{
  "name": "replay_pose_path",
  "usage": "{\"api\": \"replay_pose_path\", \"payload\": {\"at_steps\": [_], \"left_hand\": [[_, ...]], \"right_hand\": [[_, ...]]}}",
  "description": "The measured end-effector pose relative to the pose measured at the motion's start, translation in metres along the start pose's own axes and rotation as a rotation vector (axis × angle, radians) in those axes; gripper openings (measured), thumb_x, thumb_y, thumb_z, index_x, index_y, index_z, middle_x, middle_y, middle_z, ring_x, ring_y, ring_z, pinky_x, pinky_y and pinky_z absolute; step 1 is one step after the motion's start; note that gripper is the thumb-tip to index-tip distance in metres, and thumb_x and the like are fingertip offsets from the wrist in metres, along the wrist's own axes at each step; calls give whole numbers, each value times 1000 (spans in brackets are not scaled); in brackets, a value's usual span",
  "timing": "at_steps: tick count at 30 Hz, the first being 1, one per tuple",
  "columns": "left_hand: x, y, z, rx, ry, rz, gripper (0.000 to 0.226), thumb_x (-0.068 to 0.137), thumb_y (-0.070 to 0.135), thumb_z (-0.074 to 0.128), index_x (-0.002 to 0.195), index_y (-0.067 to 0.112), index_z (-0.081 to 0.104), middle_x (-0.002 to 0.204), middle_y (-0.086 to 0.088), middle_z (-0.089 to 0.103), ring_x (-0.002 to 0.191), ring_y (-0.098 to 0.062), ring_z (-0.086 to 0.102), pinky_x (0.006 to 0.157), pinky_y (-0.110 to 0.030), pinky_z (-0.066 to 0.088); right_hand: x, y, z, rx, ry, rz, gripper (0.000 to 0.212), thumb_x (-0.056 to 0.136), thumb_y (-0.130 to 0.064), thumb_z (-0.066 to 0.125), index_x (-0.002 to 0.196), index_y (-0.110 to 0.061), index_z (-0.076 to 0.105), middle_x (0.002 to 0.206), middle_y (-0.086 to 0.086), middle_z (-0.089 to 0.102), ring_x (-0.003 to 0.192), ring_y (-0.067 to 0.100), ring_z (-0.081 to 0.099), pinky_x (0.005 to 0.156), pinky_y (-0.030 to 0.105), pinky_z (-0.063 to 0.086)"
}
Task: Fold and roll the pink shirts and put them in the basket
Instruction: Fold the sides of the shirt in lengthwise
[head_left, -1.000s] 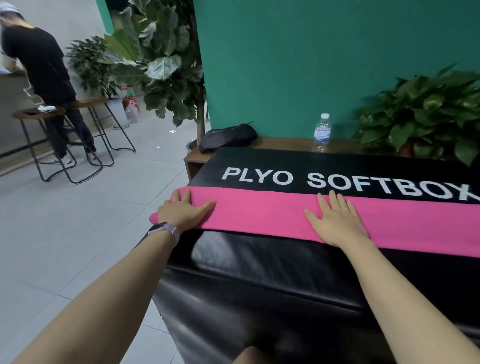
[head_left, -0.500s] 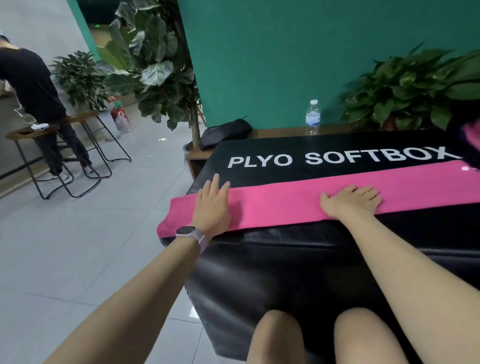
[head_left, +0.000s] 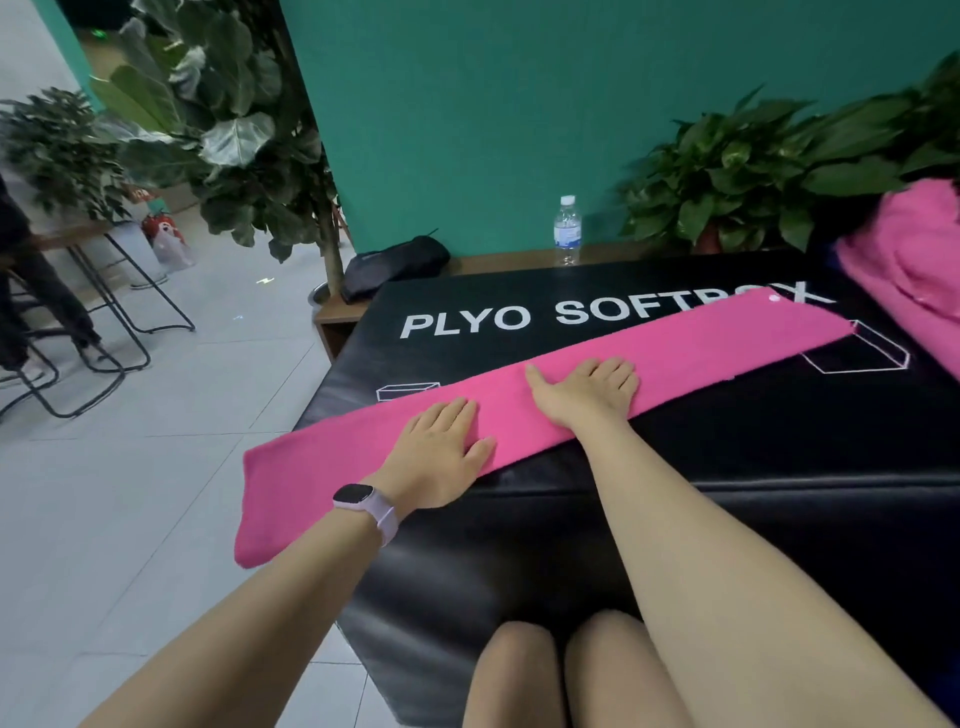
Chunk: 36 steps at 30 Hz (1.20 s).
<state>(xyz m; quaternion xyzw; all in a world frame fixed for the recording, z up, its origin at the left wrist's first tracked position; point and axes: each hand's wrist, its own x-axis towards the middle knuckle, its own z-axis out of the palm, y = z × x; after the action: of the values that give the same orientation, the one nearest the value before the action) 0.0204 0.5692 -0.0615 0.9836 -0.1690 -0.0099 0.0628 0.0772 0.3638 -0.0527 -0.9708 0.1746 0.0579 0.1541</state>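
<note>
Fold step wrapping up: left hand (head_left: 439, 457) and right hand (head_left: 589, 392) pressing flat, fingers straight, gripping nothing, on pink shirt (head_left: 691, 345) strip across bench (head_left: 779, 467). Next prob: roll from 8 o'clock end toward 2 o'clock.

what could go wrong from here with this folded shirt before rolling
The folded pink shirt hangs past the left edge of the black soft box, so that end may slide off. Both the left hand and right hand press flat mid-strip, leaving both ends free to unfold or roll crooked.
</note>
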Motion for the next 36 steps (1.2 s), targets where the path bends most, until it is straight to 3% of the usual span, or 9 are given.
{"api": "replay_pose_path", "payload": {"at_steps": [5,7,9,14,19,24,28,31,36], "left_hand": [[-16,16,-23,151,-75,5,71,91,68,44,139,17,41,140,-3,42,129,-27,36,111,-41,32],[-14,18,-32,30,-122,-5,64,93,60,51,139,17,39,136,-2,42,126,-27,38,108,-39,33],[-5,23,-36,-90,-37,28,53,100,44,49,144,15,39,137,-5,44,127,-28,41,108,-39,34],[26,38,-28,-52,54,239,33,94,1,42,124,6,54,123,-11,55,108,-31,54,96,-43,40],[45,43,-12,-77,178,201,15,96,3,42,107,6,52,107,-11,55,95,-33,54,85,-43,41],[41,54,13,-269,319,75,23,106,22,37,116,10,54,112,-8,62,106,-28,55,95,-40,39],[45,67,23,-130,240,-56,49,108,35,24,151,16,39,157,-6,38,147,-24,29,121,-40,19],[52,73,22,-117,176,-142,55,107,36,22,158,17,24,166,-7,20,153,-22,15,124,-41,11],[68,76,19,-124,165,-182,55,107,35,21,159,15,21,166,-9,17,154,-24,13,124,-42,10]], "right_hand": [[13,10,8,-141,58,-235,112,85,-87,5,161,-5,5,167,25,0,155,38,-4,125,51,-3],[16,12,7,-163,41,-298,112,84,-88,5,161,-7,4,167,22,-2,155,36,-5,125,50,-3],[19,13,6,-186,36,-353,111,85,-88,7,162,-8,3,168,21,-3,155,35,-5,126,49,-3],[31,17,2,-251,46,-553,107,87,-85,16,162,-10,9,168,19,3,156,33,1,126,46,3],[53,18,-6,-263,27,-712,99,90,-82,27,162,-15,17,168,13,12,156,28,9,126,42,9],[74,12,-16,-389,170,-842,81,97,-69,30,158,-16,30,163,9,31,153,27,21,126,41,5],[75,7,-24,-415,282,-866,63,98,-56,37,143,-14,50,145,9,51,139,26,40,124,44,12],[66,2,-31,-417,261,-800,50,100,-47,38,128,-13,60,129,9,60,125,26,51,120,45,21],[36,4,-24,-124,129,-653,35,102,-31,39,119,-10,62,122,9,63,114,29,57,103,39,35]]}}
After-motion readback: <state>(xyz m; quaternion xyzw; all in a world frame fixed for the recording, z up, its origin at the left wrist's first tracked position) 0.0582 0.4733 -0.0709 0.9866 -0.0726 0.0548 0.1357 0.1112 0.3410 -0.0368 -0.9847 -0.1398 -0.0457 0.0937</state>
